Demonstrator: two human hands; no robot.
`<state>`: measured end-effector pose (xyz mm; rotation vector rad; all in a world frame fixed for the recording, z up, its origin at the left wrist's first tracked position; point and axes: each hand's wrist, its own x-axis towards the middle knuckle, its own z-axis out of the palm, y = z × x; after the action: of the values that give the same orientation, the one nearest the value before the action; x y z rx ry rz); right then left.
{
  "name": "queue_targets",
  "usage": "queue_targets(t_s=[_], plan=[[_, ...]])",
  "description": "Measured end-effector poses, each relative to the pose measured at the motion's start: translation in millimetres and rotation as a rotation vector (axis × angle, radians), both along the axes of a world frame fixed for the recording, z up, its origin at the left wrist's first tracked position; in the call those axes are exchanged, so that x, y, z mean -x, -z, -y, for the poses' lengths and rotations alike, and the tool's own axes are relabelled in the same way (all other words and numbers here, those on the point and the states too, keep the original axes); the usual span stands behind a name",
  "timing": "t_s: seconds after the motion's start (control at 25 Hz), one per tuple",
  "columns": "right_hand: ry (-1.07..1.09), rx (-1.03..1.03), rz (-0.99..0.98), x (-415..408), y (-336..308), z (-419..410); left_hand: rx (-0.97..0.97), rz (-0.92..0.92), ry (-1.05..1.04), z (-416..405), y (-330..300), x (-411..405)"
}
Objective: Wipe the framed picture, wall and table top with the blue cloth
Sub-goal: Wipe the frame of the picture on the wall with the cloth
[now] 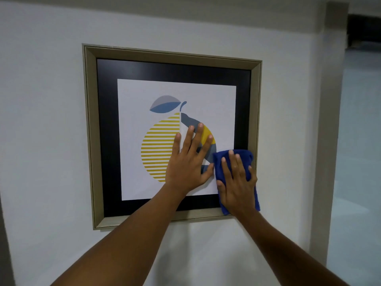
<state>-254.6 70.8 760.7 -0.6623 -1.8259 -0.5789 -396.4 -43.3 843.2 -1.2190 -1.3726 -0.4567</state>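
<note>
The framed picture (pixel 144 65) hangs on the white wall (pixel 45 120); it has a beige frame, a black mat and a print of a striped yellow fruit with a blue leaf. My left hand (pixel 188 159) lies flat on the glass over the fruit, fingers spread, holding nothing. My right hand (pixel 237 182) presses the blue cloth (pixel 245 156) flat against the picture's lower right corner, over the black mat and the edge of the print. The cloth shows above and to the right of the fingers. No table top is in view.
A grey-beige pillar or door trim (pixel 327 120) runs down the wall right of the picture. Beyond it lies a pale open space (pixel 360 141). Bare wall surrounds the frame on the left, above and below.
</note>
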Motion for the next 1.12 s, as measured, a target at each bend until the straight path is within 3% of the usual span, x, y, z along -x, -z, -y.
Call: queue_targets(t_s=[0.24, 0.4, 0.6, 0.76, 1.12], plan=[[-0.017, -0.077, 0.041, -11.2, -33.3, -4.8, -0.036, -0.021, 0.002, -2.1, 0.7, 0.0], [-0.021, 0.003, -0.112, -16.0, -132.1, -2.8, -0.049, -0.033, 0.006, -4.0, 2.1, 1.9], [-0.010, 0.009, -0.126, -17.1, -225.2, -3.9, -0.026, -0.028, -0.009, -0.3, 3.0, -2.0], [-0.016, 0.005, -0.131, -17.8, -186.2, -7.4, -0.011, -0.015, -0.015, 1.3, 1.6, -2.4], [-0.049, 0.112, -0.068, -19.7, 0.1, 3.1, 0.016, -0.006, -0.026, 0.9, 0.3, -0.9]])
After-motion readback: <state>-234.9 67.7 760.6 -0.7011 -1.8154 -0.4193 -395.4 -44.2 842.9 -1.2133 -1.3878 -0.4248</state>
